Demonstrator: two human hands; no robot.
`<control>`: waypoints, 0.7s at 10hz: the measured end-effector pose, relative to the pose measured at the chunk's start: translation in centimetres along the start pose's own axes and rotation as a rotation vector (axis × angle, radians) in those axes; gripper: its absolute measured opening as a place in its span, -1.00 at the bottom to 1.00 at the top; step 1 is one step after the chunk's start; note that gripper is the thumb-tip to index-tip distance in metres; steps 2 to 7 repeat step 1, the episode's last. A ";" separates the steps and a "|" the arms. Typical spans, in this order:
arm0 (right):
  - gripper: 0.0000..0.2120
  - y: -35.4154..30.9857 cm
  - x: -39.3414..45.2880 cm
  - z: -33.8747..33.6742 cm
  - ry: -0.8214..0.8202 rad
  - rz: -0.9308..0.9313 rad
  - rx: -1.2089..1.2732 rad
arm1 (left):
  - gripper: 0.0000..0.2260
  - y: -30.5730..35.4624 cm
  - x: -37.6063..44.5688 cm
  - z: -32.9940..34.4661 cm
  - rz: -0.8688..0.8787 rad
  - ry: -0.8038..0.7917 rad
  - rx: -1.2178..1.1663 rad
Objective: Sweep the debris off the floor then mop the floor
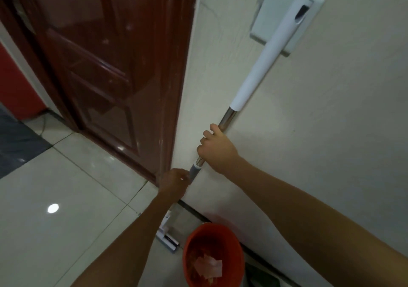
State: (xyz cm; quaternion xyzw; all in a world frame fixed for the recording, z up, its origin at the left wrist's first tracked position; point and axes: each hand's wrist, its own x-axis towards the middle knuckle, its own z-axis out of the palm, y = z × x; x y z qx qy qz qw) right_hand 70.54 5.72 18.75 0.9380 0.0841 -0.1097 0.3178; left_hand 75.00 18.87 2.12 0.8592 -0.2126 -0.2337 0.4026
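Observation:
A mop point(260, 65) with a white upper grip and a chrome shaft leans along the cream wall. My right hand point(217, 152) grips the chrome shaft just above a grey collar. Lower down, my left hand point(174, 181) holds the shaft at that collar, fingers curled around it. The white mop head point(166, 238) rests on the pale tiled floor point(66, 209) near the wall's base. An orange bin point(213, 255) with scraps of paper debris inside stands beside the mop head.
A dark red wooden door point(106, 65) stands to the left of the wall corner. A white switch plate point(284, 15) is on the wall behind the mop grip. A dark mat point(17, 145) lies at the far left. A dark green object point(261, 275) lies right of the bin.

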 end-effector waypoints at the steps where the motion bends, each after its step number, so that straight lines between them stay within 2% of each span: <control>1: -0.79 -1.3 -0.4 -1.0 0.001 0.012 0.014 | -0.84 -0.9 -1.5 -3.0 0.038 -0.069 0.182; 7: -0.79 -1.3 -0.4 -1.0 0.001 0.012 0.014 | -0.84 -0.9 -1.5 -3.0 0.038 -0.069 0.182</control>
